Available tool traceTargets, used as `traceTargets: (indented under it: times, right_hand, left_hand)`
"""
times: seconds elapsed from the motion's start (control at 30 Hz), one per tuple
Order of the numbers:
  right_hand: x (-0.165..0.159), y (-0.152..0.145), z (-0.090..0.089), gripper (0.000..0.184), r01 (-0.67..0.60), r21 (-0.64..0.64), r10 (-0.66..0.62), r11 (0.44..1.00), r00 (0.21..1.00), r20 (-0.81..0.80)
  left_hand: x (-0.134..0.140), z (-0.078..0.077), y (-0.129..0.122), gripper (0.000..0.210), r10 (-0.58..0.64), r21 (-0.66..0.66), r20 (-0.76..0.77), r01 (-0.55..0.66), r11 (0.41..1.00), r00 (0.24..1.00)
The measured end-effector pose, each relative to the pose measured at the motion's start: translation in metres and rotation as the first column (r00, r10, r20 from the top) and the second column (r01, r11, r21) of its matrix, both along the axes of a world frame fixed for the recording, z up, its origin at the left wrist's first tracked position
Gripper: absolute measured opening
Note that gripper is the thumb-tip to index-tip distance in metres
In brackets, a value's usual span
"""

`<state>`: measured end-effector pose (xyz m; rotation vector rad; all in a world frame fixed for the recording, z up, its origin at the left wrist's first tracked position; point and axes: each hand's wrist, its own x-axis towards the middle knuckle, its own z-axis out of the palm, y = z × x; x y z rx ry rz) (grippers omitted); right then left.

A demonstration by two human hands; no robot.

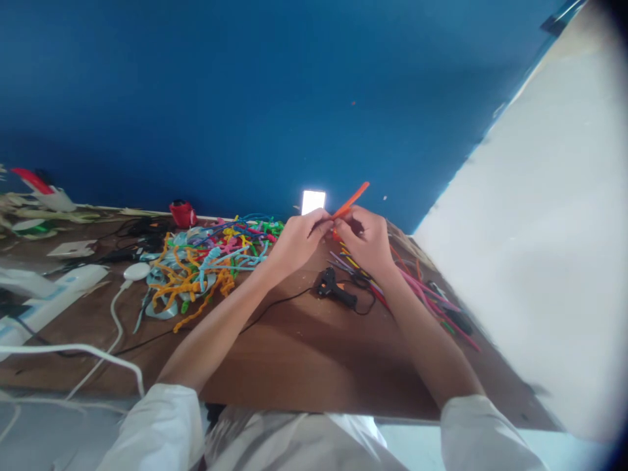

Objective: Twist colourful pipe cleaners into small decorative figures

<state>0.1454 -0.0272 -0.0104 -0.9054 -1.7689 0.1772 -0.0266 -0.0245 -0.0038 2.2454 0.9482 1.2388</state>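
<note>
Between my two hands is an orange pipe cleaner (pixel 354 197), its upper end slanting up to the right. My left hand (pixel 305 237) pinches it from the left, fingertips closed. From the other side my right hand (pixel 366 237) closes on it too, thumb and fingers together near the left fingertips. A short orange bit shows below the fingers. Under the hands, a black glue gun (pixel 336 288) lies on the brown table (pixel 294 366). Straight pipe cleaners (pixel 426 294) in pink, purple and other colours lie beneath and beside my right forearm.
Left of my hands is a tangled heap of bent, coloured pipe cleaners (pixel 196 268). A lit screen (pixel 313 201) stands by the blue wall. Further left are a red object (pixel 183 214), a white power strip (pixel 59 297), a white round charger (pixel 137 271) and loose cables.
</note>
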Motion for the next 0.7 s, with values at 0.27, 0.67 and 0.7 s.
traceTargets:
  times: [0.27,0.67,0.7]
  right_hand:
    - [-0.007,0.001,0.002,0.026,-0.452,-0.445,0.145,0.773,0.809,-0.57]
    - [0.014,-0.001,0.014,0.016,-0.5,-0.405,0.275,0.765,0.823,-0.497]
    - [0.018,-0.001,0.016,0.021,-0.469,-0.38,0.287,0.797,0.848,-0.445]
  left_hand:
    - [-0.004,-0.016,0.007,0.027,0.288,0.634,-0.175,-0.116,0.765,0.941]
    - [0.005,-0.006,0.002,0.026,-0.145,-0.233,0.397,0.252,0.939,0.906]
    - [0.006,-0.005,0.002,0.026,-0.163,-0.307,0.463,0.33,0.893,0.871]
